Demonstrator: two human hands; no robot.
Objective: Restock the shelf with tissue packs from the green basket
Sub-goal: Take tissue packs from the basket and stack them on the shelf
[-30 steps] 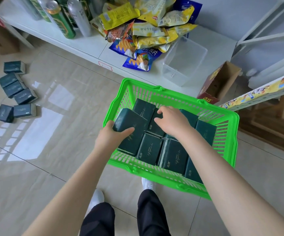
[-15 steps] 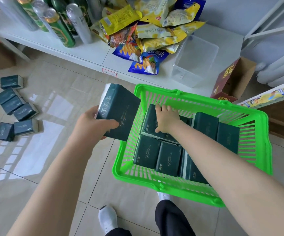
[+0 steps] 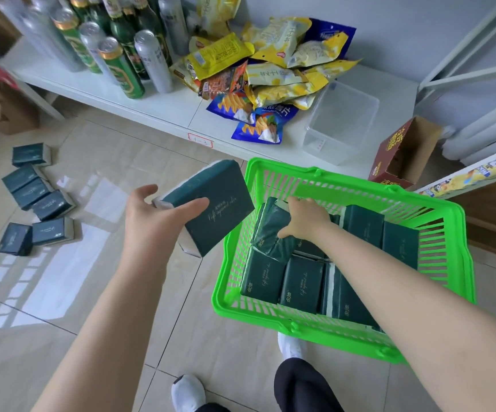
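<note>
A dark green soft tissue pack [image 3: 217,209] is up in the air, just left of the bright green plastic basket [image 3: 221,304]. The left grip [image 3: 154,221] holds it, thumb on top. The right grip [image 3: 306,221] curls round a second tissue pack [image 3: 270,230] inside the basket. More loose packs [image 3: 52,205] lie on the shiny tiled floor [image 3: 107,292], near the low white shelf [image 3: 166,108].

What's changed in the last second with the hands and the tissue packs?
The left hand lifted one tissue pack out of the green basket, leftward over the floor. The right hand gripped a second pack inside, tilting it up. The floor packs stayed put.
</note>
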